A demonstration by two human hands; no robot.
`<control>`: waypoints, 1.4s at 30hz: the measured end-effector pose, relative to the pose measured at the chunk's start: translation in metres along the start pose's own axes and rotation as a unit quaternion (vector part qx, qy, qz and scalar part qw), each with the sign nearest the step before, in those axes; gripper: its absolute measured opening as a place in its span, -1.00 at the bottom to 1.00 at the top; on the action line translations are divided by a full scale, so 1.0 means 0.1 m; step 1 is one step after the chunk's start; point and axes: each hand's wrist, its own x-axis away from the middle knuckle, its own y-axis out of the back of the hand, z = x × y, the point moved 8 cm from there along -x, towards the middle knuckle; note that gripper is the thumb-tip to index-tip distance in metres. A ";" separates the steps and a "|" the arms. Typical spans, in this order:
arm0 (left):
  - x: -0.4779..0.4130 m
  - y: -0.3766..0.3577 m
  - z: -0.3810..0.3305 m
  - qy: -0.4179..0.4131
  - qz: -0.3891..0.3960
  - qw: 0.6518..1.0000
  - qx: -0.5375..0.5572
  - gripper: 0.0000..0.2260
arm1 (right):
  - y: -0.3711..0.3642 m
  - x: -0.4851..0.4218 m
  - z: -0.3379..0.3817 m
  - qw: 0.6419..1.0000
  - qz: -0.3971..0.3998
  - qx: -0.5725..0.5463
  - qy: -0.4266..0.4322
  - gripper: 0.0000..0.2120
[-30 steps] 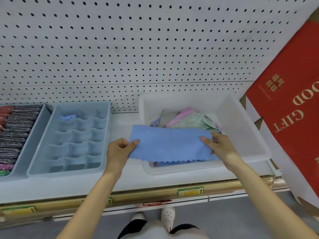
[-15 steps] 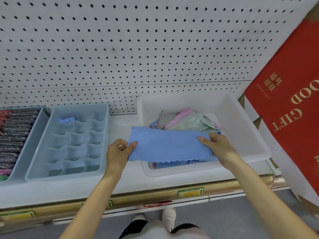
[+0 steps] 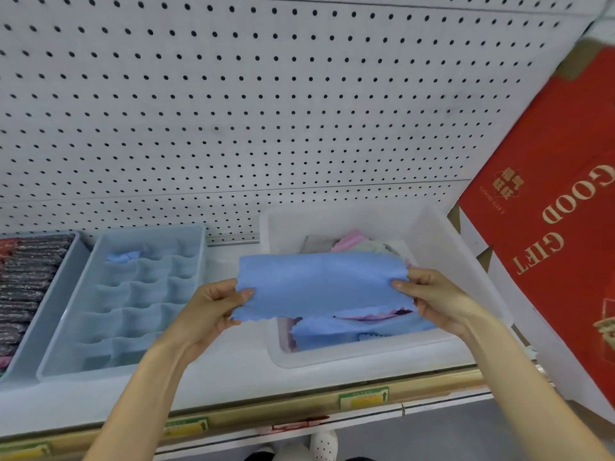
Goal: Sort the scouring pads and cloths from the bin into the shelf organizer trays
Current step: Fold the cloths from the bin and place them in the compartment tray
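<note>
Cloth [image 3: 321, 282] looked light and limp, likely to sag; left hand [image 3: 213, 306] and right hand [image 3: 436, 299] pinched opposite edges over bin [image 3: 442, 234].

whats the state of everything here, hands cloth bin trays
blue cloth, held up, spread between both hands
left hand, pinches its left end
right hand, pinches its right end
bin, holds more cloths
divided tray, one small cloth in a back left compartment
pad tray, packed with scouring pads
</note>
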 end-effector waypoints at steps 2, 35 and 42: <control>-0.01 -0.03 -0.08 -0.017 0.017 1.000 0.020 -0.43 | 0.01 0.00 0.07 1.000 0.005 -0.023 0.012 -0.78; 0.00 -0.09 -0.13 -0.008 -0.077 0.983 -0.167 -0.82 | -0.01 -0.02 0.23 0.985 -0.150 0.052 0.063 -0.86; 0.06 -0.26 -0.12 0.021 0.110 0.931 -0.346 -0.77 | -0.26 0.06 0.74 0.969 -0.079 0.189 0.140 -0.87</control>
